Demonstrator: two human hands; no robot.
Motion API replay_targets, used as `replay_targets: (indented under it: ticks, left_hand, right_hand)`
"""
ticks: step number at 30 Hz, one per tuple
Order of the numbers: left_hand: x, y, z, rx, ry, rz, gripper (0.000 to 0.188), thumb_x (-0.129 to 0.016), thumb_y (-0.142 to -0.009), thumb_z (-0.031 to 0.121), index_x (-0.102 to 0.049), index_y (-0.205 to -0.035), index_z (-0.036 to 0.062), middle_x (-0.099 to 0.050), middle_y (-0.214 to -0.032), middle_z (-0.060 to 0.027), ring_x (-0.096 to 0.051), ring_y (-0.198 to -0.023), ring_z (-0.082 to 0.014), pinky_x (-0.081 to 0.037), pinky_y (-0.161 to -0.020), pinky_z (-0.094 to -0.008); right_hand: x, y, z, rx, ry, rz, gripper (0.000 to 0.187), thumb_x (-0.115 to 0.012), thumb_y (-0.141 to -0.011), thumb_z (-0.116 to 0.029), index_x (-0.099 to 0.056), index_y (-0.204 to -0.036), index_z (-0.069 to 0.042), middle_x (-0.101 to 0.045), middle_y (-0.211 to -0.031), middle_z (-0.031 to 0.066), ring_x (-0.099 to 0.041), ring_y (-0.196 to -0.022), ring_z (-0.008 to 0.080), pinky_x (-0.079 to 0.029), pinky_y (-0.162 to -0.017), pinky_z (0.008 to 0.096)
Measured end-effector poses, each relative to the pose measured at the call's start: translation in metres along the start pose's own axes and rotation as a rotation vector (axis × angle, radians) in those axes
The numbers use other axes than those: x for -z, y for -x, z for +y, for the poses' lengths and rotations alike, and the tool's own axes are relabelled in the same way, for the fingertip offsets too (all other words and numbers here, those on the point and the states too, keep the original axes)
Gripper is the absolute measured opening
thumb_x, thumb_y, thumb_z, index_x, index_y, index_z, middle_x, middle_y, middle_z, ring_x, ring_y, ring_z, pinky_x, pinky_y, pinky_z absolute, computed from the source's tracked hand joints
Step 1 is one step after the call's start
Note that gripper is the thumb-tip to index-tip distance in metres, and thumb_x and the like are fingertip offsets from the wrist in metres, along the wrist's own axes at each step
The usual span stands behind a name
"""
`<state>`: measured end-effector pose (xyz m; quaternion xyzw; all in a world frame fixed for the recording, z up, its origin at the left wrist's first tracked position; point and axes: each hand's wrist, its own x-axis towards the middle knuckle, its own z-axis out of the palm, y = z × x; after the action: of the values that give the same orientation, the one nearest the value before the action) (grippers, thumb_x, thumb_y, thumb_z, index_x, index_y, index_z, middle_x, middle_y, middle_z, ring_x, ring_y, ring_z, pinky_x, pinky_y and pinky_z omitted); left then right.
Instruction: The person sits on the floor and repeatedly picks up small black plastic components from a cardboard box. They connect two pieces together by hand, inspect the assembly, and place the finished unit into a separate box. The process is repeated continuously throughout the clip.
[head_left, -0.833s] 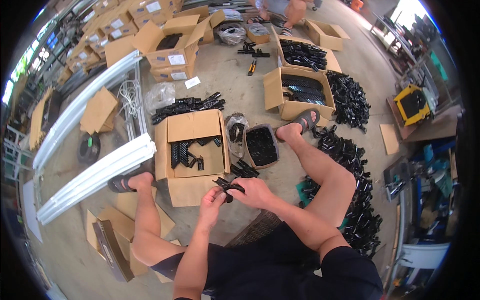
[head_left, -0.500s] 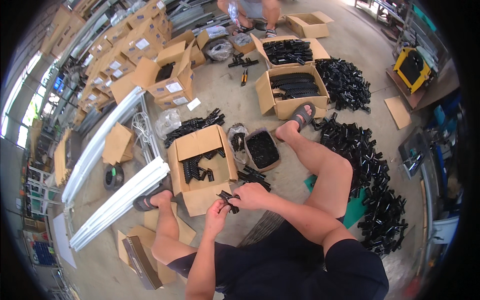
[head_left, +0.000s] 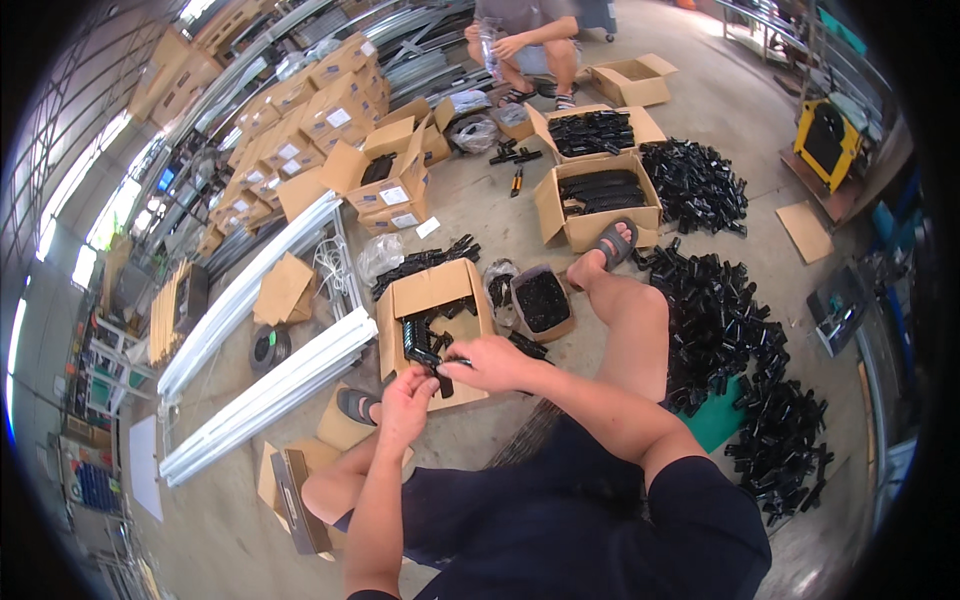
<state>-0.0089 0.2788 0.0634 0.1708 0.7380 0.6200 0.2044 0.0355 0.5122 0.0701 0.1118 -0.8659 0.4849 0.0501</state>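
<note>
In the head view, the left grip and the right grip are both pinched on one small black part, which sits between them; the fingers hide much of it, so its full shape is hard to make out. Just beyond the grips stands a cardboard box, flaps folded out, with black pieces inside. Ahead and to their right is a smaller carton filled with dark bits. Well apart to the right of the grips, a long heap of black fittings lies on the floor, and to their left lie white profiles
</note>
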Motion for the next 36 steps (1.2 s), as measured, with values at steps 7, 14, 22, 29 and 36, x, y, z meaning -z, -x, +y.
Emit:
replay_targets:
  ticks: [7, 14, 22, 29, 36]
  left_hand:
    - [0.008, 0.038, 0.037, -0.079, 0.041, 0.119, 0.023, -0.071, -0.096, 0.003, -0.064, -0.117, -0.0049, -0.075, -0.104, -0.0079, -0.069, -0.095, -0.011, -0.055, -0.085, -0.0267]
    - [0.008, 0.027, 0.069, -0.226, -0.1, -0.014, 0.02, -0.067, -0.097, 0.0, -0.061, -0.115, -0.0042, -0.073, -0.104, -0.0083, -0.067, -0.094, -0.0115, -0.055, -0.082, -0.028]
    - [-0.007, -0.067, 0.104, -0.353, 0.384, -0.169, 0.024, -0.067, -0.1, 0.008, -0.06, -0.121, -0.0009, -0.072, -0.105, -0.0077, -0.067, -0.091, -0.0109, -0.056, -0.073, -0.0269]
    - [-0.012, -0.093, 0.063, -0.268, 0.263, -0.208, 0.025, -0.067, -0.099, 0.005, -0.06, -0.123, 0.0003, -0.072, -0.11, -0.0054, -0.066, -0.096, -0.0103, -0.053, -0.079, -0.0254]
    - [-0.006, -0.077, 0.031, -0.153, 0.041, -0.125, 0.038, -0.07, -0.095, 0.003, -0.052, -0.128, 0.0017, -0.074, -0.111, -0.01, -0.067, -0.102, -0.013, -0.052, -0.086, -0.0265]
  right_hand:
    - [-0.022, -0.002, -0.036, 0.034, -0.233, 0.003, 0.04, -0.062, -0.099, -0.039, -0.072, -0.111, -0.001, -0.073, -0.09, 0.021, -0.071, -0.082, 0.033, -0.052, -0.073, 0.0429]
    - [0.025, -0.004, -0.071, 0.064, 0.148, -0.014, 0.044, -0.061, -0.098, -0.046, -0.072, -0.108, -0.004, -0.07, -0.082, 0.0229, -0.07, -0.081, 0.0416, -0.054, -0.072, 0.0479]
    - [0.086, -0.04, -0.114, -0.023, 0.09, 0.252, 0.034, -0.061, -0.103, -0.028, -0.067, -0.111, 0.004, -0.074, -0.08, 0.011, -0.068, -0.074, 0.0156, -0.052, -0.068, 0.033]
    - [0.072, -0.037, -0.048, -0.215, -0.249, 0.188, 0.035, -0.066, -0.103, -0.022, -0.061, -0.126, 0.003, -0.07, -0.098, 0.005, -0.06, -0.085, 0.0091, -0.052, -0.077, 0.0275]
    - [0.048, -0.059, 0.008, -0.324, -0.337, -0.174, 0.034, -0.073, -0.099, -0.018, -0.066, -0.125, 0.003, -0.071, -0.102, 0.0019, -0.062, -0.09, 0.0065, -0.053, -0.079, 0.0257]
